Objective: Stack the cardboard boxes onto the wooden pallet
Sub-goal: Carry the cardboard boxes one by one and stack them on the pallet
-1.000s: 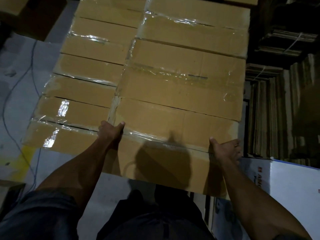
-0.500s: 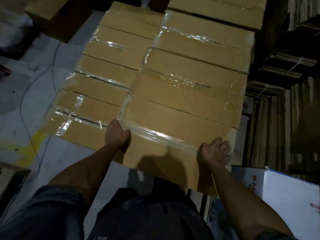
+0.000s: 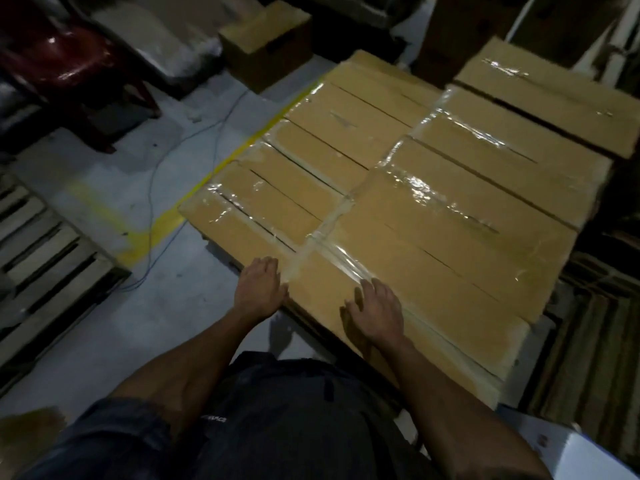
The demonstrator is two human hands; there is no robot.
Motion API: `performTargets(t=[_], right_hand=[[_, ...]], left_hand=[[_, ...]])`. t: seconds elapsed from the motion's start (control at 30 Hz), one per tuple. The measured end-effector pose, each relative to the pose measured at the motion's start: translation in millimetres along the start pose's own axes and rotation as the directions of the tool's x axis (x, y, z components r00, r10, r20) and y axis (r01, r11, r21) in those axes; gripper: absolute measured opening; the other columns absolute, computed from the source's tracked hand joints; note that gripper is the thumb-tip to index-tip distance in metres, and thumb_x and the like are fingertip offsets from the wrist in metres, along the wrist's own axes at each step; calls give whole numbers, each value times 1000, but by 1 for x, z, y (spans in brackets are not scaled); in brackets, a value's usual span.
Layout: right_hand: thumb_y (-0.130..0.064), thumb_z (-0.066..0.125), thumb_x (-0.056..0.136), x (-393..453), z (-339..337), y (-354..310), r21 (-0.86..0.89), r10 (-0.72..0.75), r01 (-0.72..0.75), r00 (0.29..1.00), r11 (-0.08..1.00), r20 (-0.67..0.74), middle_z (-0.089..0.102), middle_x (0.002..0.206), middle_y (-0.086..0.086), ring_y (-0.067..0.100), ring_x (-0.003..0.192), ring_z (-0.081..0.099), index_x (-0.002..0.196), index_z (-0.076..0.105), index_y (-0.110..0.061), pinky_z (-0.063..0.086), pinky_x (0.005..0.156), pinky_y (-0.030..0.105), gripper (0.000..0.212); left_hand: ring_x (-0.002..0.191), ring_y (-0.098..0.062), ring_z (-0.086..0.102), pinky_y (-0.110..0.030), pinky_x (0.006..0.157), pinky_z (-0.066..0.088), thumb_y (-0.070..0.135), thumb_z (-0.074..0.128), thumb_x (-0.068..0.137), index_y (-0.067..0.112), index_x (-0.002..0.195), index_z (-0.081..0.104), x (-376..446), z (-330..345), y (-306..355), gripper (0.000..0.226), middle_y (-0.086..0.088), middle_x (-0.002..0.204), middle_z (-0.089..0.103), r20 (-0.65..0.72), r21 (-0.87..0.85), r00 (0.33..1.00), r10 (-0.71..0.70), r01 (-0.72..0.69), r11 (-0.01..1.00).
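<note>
Pressing flat, open hands, left [image 3: 259, 289] and right [image 3: 375, 315], on a long tan taped cardboard box [image 3: 415, 306] atop the stack; probably stiff, bulky, tape-slick, best gripped at its ends.

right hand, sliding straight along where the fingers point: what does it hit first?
Likely the clear tape strip just past the fingertips of the right hand, which lies flat on the nearest cardboard box. Nothing upright seems to block it.

Dim room: grey concrete floor [image 3: 114, 202] with yellow line [image 3: 221, 171], thin cable [image 3: 152, 188], dark red chair [image 3: 69, 64] at rear left.
</note>
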State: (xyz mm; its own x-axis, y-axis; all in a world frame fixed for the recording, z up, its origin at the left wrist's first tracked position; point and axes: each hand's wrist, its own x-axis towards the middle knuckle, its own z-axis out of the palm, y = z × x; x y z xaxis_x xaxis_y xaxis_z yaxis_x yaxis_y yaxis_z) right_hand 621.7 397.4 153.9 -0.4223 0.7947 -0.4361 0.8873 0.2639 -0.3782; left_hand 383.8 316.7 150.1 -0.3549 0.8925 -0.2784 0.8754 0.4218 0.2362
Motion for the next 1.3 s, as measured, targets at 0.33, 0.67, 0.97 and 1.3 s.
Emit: performTargets(t=[0.33,0.67,0.97,1.3], right_hand=[[-51,42,100,37,55,-155,-117,-202,216,971,969,125,27,161,7,26,148,20,152,33,-20,16,120,45,61],[-54,44,99,93,115,-351,-194,-190,212,973,958,129,34,156,9,27,144,28,149,36,-18,23,117,44,62],[-52,46,98,205,124,-462,-196,-235,247,968,949,85,37,156,13,30,144,30,148,40,-16,26,117,47,62],[-50,48,97,407,105,-599,-178,-247,264,962,948,113,42,150,16,34,139,36,146,43,-10,33,111,45,63]], left_hand=[[125,-33,47,-43,106,36,40,53,93,5,138,48,-35,-22,-155,58,-16,138,53,-93,-68,977,-193,187,980],[120,-43,52,-49,100,43,43,44,88,-3,130,55,-10,-77,-366,64,-23,129,57,-38,-140,977,-210,203,969],[109,-45,58,-52,92,47,49,31,82,-7,121,60,61,-125,-485,74,-27,117,63,8,-175,955,-298,294,939],[119,-40,54,-48,99,41,47,40,81,-2,127,58,239,-207,-607,70,-23,126,61,-32,-103,937,-349,344,933]])
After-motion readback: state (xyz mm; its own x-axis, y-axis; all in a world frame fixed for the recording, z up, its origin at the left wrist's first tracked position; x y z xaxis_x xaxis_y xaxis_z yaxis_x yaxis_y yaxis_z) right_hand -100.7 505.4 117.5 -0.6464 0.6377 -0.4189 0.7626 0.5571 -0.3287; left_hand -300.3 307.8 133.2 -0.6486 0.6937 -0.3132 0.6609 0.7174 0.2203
